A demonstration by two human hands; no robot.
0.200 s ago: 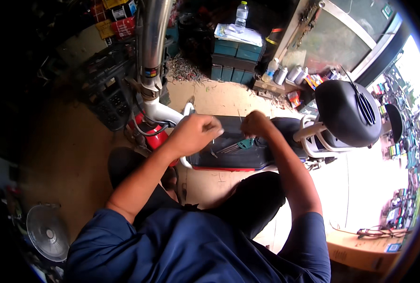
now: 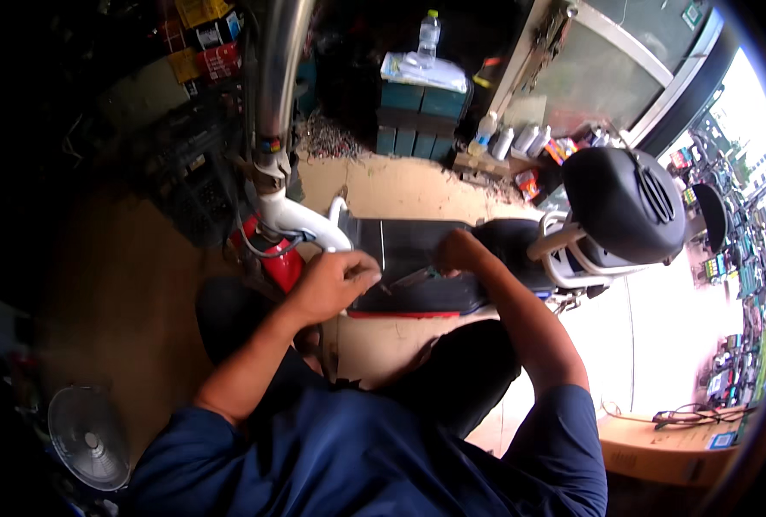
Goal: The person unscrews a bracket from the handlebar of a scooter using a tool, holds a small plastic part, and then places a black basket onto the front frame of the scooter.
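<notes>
A small scooter stands in front of me, with a black footboard panel [image 2: 409, 250], a white frame tube [image 2: 301, 220] and a black seat [image 2: 624, 202]. My left hand [image 2: 335, 280] hovers over the panel's left edge, fingers pinched together; whether anything small is between them is hidden. My right hand [image 2: 456, 252] is closed over the panel's middle. A slim metal tool [image 2: 410, 277] runs from it toward my left hand. My knees in dark trousers are just below the panel.
A chrome fork tube [image 2: 275, 77] rises at the top left beside dark crates. Teal boxes [image 2: 417, 112] carrying a plastic bottle [image 2: 428, 34] stand behind, with spray cans [image 2: 508, 138] to their right. A fan [image 2: 88, 435] sits on the floor at the lower left, and a cardboard box [image 2: 658, 448] at the lower right.
Both hands have dropped a little toward me and the panel's near edge. The scooter has not moved.
</notes>
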